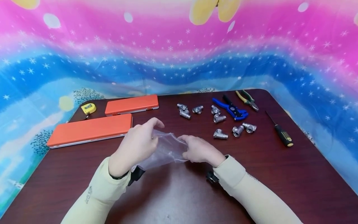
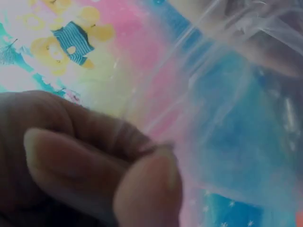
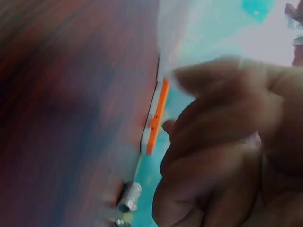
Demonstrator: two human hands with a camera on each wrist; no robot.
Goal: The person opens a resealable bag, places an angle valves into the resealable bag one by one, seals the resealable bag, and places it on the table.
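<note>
A clear plastic bag (image 1: 165, 149) is held between both hands above the dark wooden table (image 1: 179, 193). My left hand (image 1: 139, 143) pinches the bag's left edge; in the left wrist view the thumb and finger (image 2: 142, 175) press together on the thin film (image 2: 227, 94). My right hand (image 1: 197, 149) grips the bag's right edge with curled fingers (image 3: 222, 142). Several metal pipe fittings (image 1: 221, 124) lie on the table beyond the hands.
Two orange cases (image 1: 89, 130) (image 1: 131, 105) and a yellow tape measure (image 1: 88, 108) lie at the back left. Blue-handled cutters (image 1: 232, 109), green-handled pliers (image 1: 247, 99) and a black-and-yellow screwdriver (image 1: 281, 132) lie at the back right. A colourful cloth hangs behind.
</note>
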